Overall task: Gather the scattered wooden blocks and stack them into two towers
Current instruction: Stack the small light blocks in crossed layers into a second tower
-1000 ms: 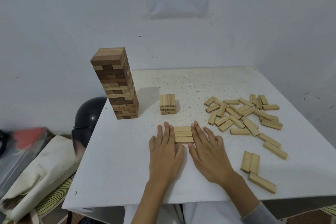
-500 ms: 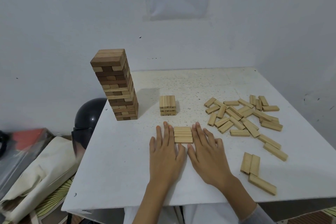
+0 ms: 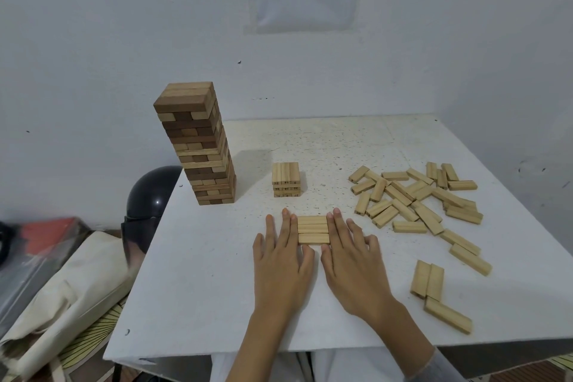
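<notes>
A row of three light wooden blocks lies flat on the white table. My left hand lies flat with straight fingers against the row's left ends. My right hand lies flat against its right ends. Behind the row stands a short stack of light blocks, three layers high. A tall tower of mixed dark and light blocks rises at the back left. Several loose blocks lie scattered to the right.
Three more blocks lie near the table's front right. A dark helmet and a cream bag sit beside the table's left edge. White walls close in behind and on the right.
Both hands stay flat against the ends of the three-block row; nothing on the table has visibly moved.
</notes>
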### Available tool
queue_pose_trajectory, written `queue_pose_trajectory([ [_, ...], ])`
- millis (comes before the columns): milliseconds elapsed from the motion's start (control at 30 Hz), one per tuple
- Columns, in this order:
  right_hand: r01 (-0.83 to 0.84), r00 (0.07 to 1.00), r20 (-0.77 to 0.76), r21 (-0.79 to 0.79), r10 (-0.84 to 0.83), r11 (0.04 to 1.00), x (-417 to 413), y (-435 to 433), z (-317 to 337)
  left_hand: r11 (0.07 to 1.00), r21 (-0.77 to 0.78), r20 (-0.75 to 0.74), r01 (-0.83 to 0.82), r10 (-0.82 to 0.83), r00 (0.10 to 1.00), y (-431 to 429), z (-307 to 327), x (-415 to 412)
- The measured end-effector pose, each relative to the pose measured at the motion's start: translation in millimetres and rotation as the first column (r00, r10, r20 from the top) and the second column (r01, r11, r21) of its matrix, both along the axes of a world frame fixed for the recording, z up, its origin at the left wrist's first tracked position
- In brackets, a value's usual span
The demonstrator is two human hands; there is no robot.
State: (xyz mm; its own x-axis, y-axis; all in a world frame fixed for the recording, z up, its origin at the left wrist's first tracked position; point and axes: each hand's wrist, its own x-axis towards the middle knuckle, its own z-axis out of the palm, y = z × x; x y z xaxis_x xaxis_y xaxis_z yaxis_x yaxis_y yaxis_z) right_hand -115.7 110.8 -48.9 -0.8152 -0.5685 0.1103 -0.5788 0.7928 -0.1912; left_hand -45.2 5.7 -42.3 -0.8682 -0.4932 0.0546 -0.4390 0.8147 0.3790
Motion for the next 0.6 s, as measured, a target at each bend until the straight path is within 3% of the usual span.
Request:
queue_pose_trajectory([
  [433, -0.001, 0.999, 0.034, -0.022, 0.002, 1.000, 1.3, 3.3, 1.7, 1.000, 0.014, -0.039, -0.001, 0.002, 0.999, 0.3, -0.1, 0.4],
  [600, -0.066, 0.996, 0.057, -0.089, 0.071, 0.994, -3.6, 8.2, 4.3, 0.993, 0.118, -0.136, 0.006, 0.010, 0.991, -3.7, -6.0, 0.8],
])
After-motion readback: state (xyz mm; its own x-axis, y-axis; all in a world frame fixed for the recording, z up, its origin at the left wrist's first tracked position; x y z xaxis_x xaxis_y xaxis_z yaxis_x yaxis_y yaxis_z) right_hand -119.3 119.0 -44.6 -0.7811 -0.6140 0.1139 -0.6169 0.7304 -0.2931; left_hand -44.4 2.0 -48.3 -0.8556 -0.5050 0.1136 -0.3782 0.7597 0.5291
